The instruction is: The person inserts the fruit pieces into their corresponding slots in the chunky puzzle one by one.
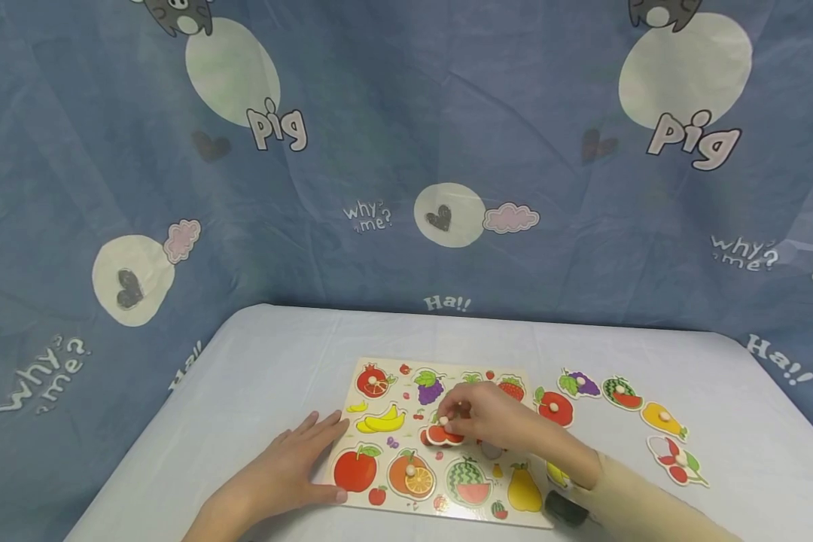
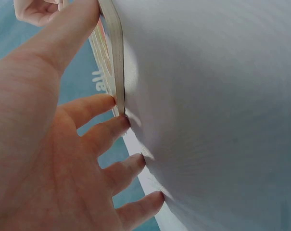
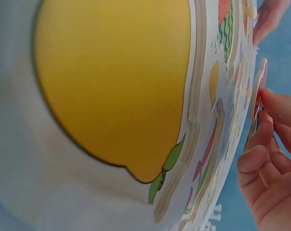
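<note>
A wooden fruit puzzle board (image 1: 413, 369) lies on the white table. My right hand (image 1: 484, 414) pinches a red fruit puzzle piece (image 1: 445, 434) by its small knob, over the middle of the board. Edge-on in the right wrist view, that thin piece (image 3: 257, 91) shows between thumb and fingers. At the board's left side rests my left hand (image 1: 291, 467), fingers spread, with the thumb by the front left corner. In the left wrist view some fingertips touch the board's edge (image 2: 117, 57), while others rest on the table. An orange piece (image 1: 409, 474) with a knob sits in the board.
Right of the board lie loose knobbed pieces: a red fruit (image 1: 555, 409), grapes (image 1: 583, 385), a watermelon (image 1: 622, 394), a yellow pear (image 1: 662, 419) and a red fruit with leaves (image 1: 677, 461). By the right forearm are a partly hidden yellow piece (image 1: 557, 474) and a dark object (image 1: 565, 509).
</note>
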Available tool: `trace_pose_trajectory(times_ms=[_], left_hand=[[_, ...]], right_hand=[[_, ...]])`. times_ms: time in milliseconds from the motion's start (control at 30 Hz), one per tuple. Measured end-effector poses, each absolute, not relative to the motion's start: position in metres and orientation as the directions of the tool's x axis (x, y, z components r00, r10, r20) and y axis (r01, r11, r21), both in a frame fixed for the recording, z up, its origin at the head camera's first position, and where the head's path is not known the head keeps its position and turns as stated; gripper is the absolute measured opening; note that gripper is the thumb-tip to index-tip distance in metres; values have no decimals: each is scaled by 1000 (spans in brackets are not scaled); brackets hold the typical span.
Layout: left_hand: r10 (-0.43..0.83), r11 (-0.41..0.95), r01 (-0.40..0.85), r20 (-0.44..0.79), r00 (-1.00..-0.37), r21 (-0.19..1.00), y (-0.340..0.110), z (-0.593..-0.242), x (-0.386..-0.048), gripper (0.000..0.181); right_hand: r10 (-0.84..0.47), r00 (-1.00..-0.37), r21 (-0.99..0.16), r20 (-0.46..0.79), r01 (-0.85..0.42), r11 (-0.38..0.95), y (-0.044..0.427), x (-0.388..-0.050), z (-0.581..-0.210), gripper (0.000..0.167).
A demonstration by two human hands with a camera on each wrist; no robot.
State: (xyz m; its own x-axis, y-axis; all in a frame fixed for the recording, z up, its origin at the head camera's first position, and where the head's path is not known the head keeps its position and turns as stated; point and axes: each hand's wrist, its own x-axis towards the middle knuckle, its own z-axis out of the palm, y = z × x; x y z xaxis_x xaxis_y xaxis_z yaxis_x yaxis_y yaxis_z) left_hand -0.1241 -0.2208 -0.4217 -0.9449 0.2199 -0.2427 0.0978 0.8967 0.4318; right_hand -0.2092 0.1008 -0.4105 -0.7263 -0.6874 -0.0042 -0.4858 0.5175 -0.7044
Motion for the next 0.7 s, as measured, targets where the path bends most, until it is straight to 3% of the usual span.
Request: trace_pose_trajectory(times_ms=[700], left_hand=[[228, 894, 104, -242, -943, 436, -221, -422, -124, 97]], right_hand=[[-712, -698, -660, -69, -503, 557, 83, -219, -414, 8]])
